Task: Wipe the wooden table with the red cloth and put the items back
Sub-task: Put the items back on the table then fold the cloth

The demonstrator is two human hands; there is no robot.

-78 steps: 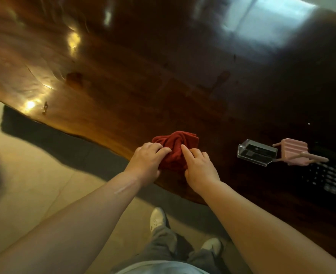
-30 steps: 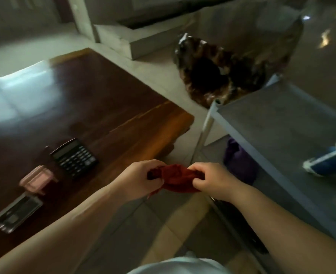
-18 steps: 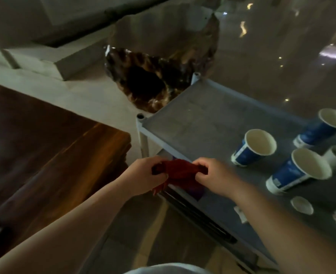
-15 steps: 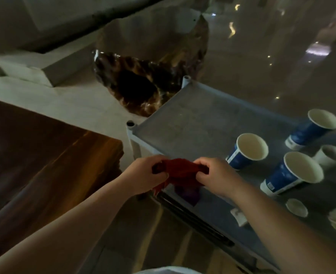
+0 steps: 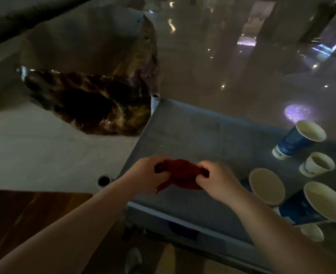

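While I stand turned toward the grey cart point(image 5: 193, 135), only a corner of the wooden table point(image 5: 24, 214) shows at my lower left, bare as far as I can see it, so I cannot say from here whether it is fully wiped. My guess is that the wiping is over and I am at the putting-back part, with the cloth about to be laid on the cart's top shelf. Paper cups point(image 5: 299, 141) stand on the right side of that shelf, and if they belong on the table, returning them is what remains. A big dark glossy stump point(image 5: 96, 107) sits on the floor beyond the cart's far corner.

Both my bare forearms reach forward from the bottom of the view and meet over the near part of the shelf. The red cloth point(image 5: 181, 175) is bunched between my hands, just above the shelf or perhaps brushing it; I cannot tell which. One loose corner hangs down toward the left.

My left hand point(image 5: 145, 173) is curled, its fingers pinched on the cloth's left end. My right hand point(image 5: 216, 180) is likewise closed, knuckles up, fingers clamped on the right end, close beside the nearest cup point(image 5: 267, 186) without touching it.
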